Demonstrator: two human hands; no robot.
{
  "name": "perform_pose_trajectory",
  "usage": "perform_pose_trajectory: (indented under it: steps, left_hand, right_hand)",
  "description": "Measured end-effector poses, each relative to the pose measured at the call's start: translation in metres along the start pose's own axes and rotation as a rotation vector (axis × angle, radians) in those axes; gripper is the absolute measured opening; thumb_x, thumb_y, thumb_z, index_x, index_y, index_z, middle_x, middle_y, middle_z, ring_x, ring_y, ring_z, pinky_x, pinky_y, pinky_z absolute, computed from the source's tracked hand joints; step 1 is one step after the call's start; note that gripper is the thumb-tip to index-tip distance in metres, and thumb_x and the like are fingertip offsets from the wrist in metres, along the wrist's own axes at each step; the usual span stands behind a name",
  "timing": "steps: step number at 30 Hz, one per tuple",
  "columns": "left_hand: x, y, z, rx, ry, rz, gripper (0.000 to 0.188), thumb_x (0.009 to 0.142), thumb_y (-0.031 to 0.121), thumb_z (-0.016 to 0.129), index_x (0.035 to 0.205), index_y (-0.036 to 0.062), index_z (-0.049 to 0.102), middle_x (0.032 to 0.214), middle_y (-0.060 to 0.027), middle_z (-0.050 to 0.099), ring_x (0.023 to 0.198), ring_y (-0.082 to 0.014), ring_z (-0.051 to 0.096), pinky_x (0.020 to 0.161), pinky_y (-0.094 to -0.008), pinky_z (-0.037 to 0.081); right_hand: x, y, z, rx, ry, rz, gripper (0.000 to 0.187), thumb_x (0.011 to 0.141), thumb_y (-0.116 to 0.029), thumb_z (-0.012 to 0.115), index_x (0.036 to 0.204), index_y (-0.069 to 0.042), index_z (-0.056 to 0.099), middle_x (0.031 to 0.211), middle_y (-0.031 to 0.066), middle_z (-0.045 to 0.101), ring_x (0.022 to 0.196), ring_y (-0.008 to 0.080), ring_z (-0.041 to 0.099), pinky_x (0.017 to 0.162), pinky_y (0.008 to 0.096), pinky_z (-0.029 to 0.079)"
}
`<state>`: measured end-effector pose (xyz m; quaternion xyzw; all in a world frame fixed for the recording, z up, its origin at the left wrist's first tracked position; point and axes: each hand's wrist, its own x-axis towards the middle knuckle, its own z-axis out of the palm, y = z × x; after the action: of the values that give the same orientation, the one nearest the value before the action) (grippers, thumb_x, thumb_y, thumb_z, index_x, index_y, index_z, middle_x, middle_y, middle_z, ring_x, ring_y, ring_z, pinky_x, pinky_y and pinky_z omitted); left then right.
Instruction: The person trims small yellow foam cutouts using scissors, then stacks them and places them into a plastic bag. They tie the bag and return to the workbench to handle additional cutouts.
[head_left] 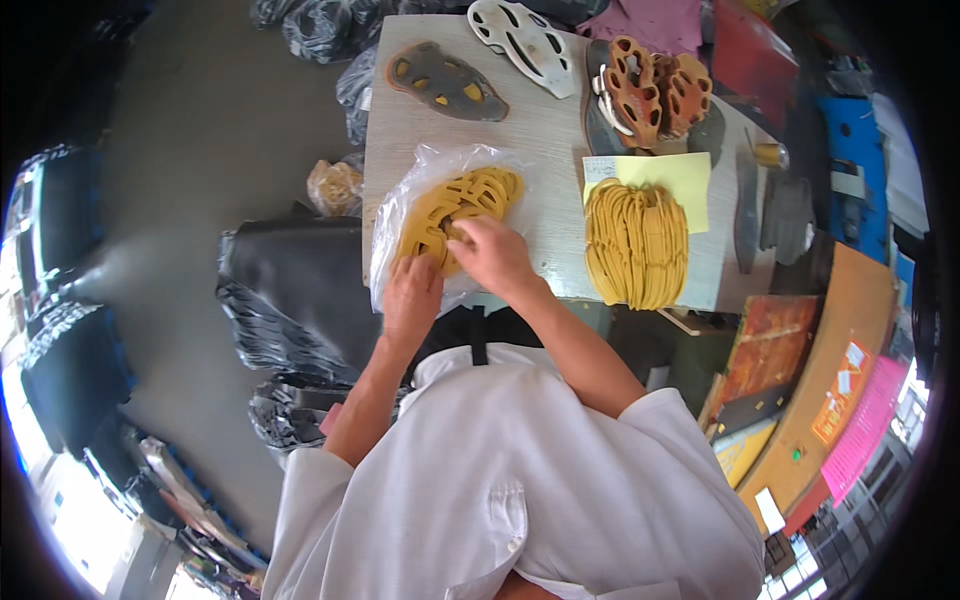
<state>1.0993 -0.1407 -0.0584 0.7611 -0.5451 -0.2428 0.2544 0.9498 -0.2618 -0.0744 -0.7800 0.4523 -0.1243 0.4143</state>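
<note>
A stack of yellow cut-out shoe uppers (485, 187) lies on a clear plastic bag (395, 205) at the near left of the table. My left hand (413, 292) has its bent fingers closed over the near edge of the stack. At the stack's right side is my right hand (492, 255), its fingers curled together against the middle of the uppers. Just what its fingertips pinch is partly hidden. To the right stands a thick bundle of yellow uppers (637, 245), packed on edge at the table's front, beside a sheet of yellow paper (690, 185).
On the light table (545, 135) lie a dark sole-shaped pattern (447, 82), a white cut-out pattern (522, 42) and brown cut-out uppers (635, 90). A small tape roll (771, 155) sits at the right. Black wrapped bundles (300, 275) stand left of the table.
</note>
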Motion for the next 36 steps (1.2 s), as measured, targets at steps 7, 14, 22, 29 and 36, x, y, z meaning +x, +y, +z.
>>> perform_pose_trajectory:
  steps: [7, 14, 22, 29, 36]
  left_hand:
    - [-0.009, -0.006, 0.031, 0.153, 0.051, 0.033, 0.018, 0.087, 0.005, 0.068, 0.104, 0.0052, 0.062, 0.104, -0.018, 0.062, 0.101, -0.0434, 0.058, 0.089, -0.0522, 0.049]
    - [0.007, 0.021, 0.026, 0.182, 0.023, 0.008, 0.009, 0.091, 0.009, 0.065, 0.098, 0.0026, 0.066, 0.098, -0.0188, 0.066, 0.099, -0.0425, 0.06, 0.087, -0.0524, 0.049]
    - [-0.023, 0.129, 0.14, -0.485, -0.333, -0.326, 0.036, 0.096, 0.025, 0.069, 0.116, -0.0045, 0.068, 0.104, -0.0212, 0.075, 0.097, -0.026, 0.075, 0.087, -0.0357, 0.057]
    - [0.021, 0.16, 0.259, -1.044, -0.307, -0.859, 0.04, 0.103, 0.039, 0.058, 0.095, -0.0004, 0.064, 0.087, -0.0026, 0.061, 0.074, -0.0145, 0.055, 0.069, -0.0308, 0.048]
    - [0.026, 0.198, 0.268, -0.804, -0.43, -0.793, 0.055, 0.103, 0.046, 0.06, 0.123, -0.0056, 0.062, 0.098, -0.0081, 0.069, 0.084, -0.0162, 0.064, 0.075, -0.0331, 0.052]
  right_hand:
    - [0.026, -0.001, 0.031, -0.226, -0.081, -0.036, 0.019, 0.086, -0.021, 0.071, 0.098, -0.007, 0.07, 0.093, 0.0145, 0.071, 0.086, 0.0344, 0.071, 0.073, 0.0468, 0.056]
    - [-0.02, 0.025, -0.016, 0.446, 0.082, -0.22, 0.014, 0.092, -0.017, 0.066, 0.089, -0.004, 0.063, 0.083, 0.019, 0.066, 0.077, 0.0407, 0.065, 0.069, 0.0472, 0.051]
    - [-0.19, 0.178, -0.201, 0.169, -0.401, 0.441, 0.021, 0.086, -0.028, 0.074, 0.091, -0.007, 0.076, 0.079, 0.0095, 0.072, 0.071, 0.02, 0.068, 0.067, 0.0377, 0.052]
    - [-0.16, 0.277, -0.265, 0.319, 0.441, 0.691, 0.057, 0.096, -0.046, 0.066, 0.132, -0.002, 0.065, 0.114, 0.0149, 0.074, 0.106, 0.0236, 0.069, 0.095, 0.0348, 0.051]
    - [-0.144, 0.282, -0.236, 0.186, 0.212, 0.592, 0.088, 0.092, -0.057, 0.065, 0.155, 0.0, 0.04, 0.147, 0.0332, 0.048, 0.138, 0.0459, 0.047, 0.114, 0.0488, 0.04]
